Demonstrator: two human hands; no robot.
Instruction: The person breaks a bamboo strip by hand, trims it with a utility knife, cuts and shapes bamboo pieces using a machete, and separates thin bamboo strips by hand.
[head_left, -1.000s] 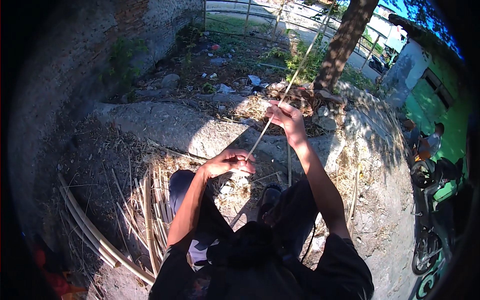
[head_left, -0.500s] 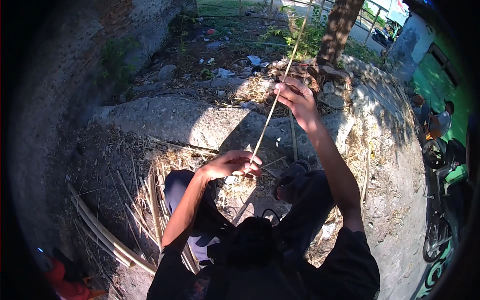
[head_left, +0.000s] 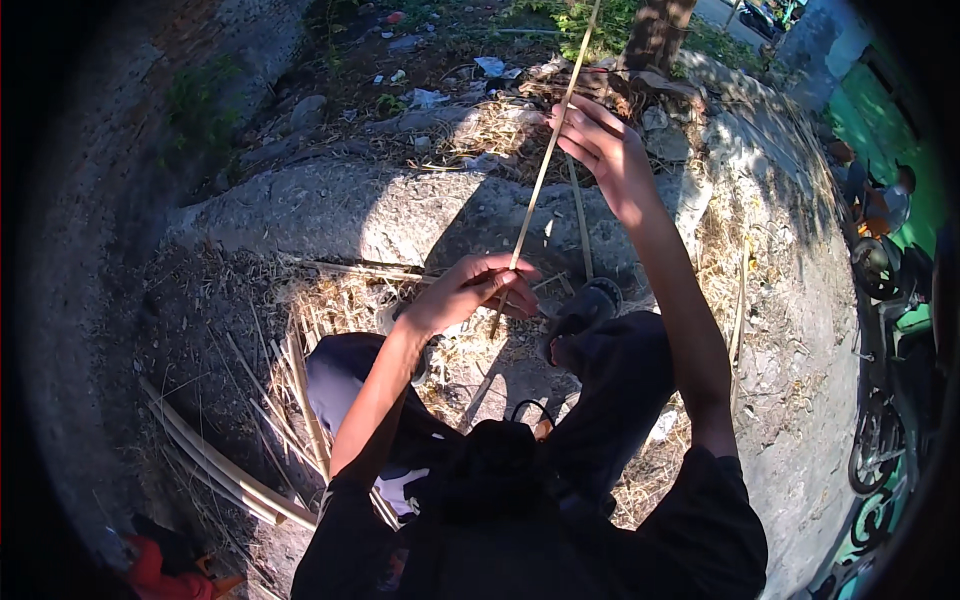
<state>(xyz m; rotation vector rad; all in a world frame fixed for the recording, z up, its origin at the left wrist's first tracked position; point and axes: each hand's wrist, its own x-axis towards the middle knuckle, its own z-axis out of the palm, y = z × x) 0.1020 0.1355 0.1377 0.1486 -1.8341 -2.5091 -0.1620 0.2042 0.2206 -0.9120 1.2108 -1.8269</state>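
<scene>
A long, thin bamboo strip [head_left: 541, 184] slants across the space before me, its top end running out of the upper edge of the view. Low on the strip, my left hand [head_left: 478, 290] has thumb and fingers closed around it, and a short tail pokes out below. Farther up, my right hand [head_left: 607, 145] pinches the same strip between thumb and fingertips, its other fingers loosely bent. Both forearms reach forward over my bent knees. Under the hands lie straw-like shavings [head_left: 465, 350] on the ground.
Split bamboo lengths [head_left: 225, 475] lie on the ground at lower left. A rough stone ledge [head_left: 300, 210] crosses ahead, with a tree trunk [head_left: 658, 35] behind it. At the right are a motorcycle [head_left: 880, 450] and another person [head_left: 890, 205]; red cloth [head_left: 165, 572] shows at lower left.
My view has tipped downward. Both hands remain on the strip, and the left-hand fingers have closed more tightly around its lower part.
</scene>
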